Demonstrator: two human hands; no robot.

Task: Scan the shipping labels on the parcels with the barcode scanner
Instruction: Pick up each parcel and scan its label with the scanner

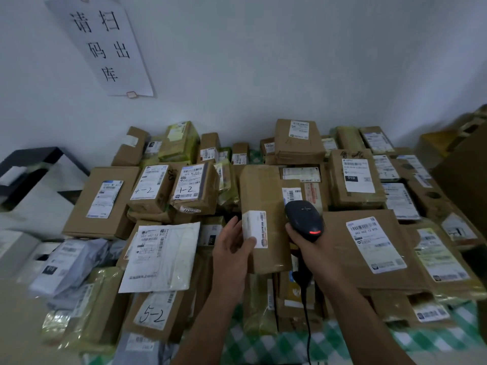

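My left hand (pixel 233 246) grips the near left edge of a long brown cardboard parcel (pixel 263 191), lifted above the pile. A white shipping label (pixel 255 229) wraps its near left corner, beside my thumb. My right hand (pixel 309 248) holds a black barcode scanner (pixel 303 218) by its handle. The scanner's head is just right of the label, with a red light glowing on its back. Its black cable (pixel 307 327) hangs down between my forearms.
Many brown boxes and several plastic mailers with white labels cover a table with a green checked cloth (pixel 263 349). A large box (pixel 369 248) lies right of the scanner. A paper sign (pixel 105 43) hangs on the wall. A black-and-white device (pixel 31 180) stands at the left.
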